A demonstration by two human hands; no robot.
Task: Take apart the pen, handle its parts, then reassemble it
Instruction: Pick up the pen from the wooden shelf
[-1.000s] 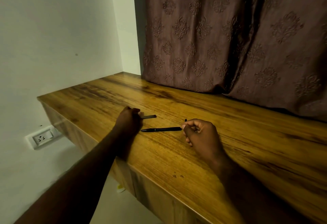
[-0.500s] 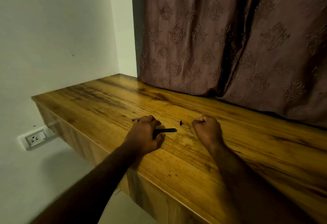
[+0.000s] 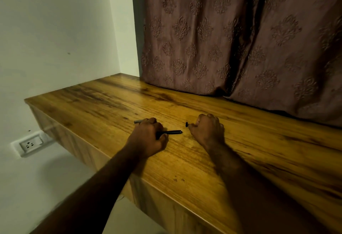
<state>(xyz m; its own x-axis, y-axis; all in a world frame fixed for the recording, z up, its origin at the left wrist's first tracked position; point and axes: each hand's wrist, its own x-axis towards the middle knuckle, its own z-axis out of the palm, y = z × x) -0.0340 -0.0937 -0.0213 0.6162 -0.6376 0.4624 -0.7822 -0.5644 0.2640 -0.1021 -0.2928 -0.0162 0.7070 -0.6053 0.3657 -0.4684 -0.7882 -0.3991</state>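
left hand (image 3: pixel 148 137) low on the wooden counter (image 3: pixel 259 150), fingers curled down over one end of the black pen barrel (image 3: pixel 171 132). barrel lies flat, free end pointing toward the right hand (image 3: pixel 207 130). whether the left hand truly pinches it or only covers it, cannot tell.

grey piece (image 3: pixel 137 121) pokes out past the left knuckles on the far side, lying on the counter; looks like another pen part.

small black piece (image 3: pixel 186 124), maybe a cap or tip, sits loose on the counter just beside the right hand's fingers. right hand curled into a loose fist, fingertips tucked; what it holds, if anything, is hidden.

pen reads as apart, parts spread between the two hands. reassembly not begun, by my judgement.

risks:
- small black piece is close to the right knuckles; a careless nudge could flick it away, and it would be hard to spot on dark grain in this dim light.
- barrel is round; lifting the left hand sloppily may roll it toward the near edge.
- grey part half hidden by the left hand; could be dragged off leftward unnoticed.
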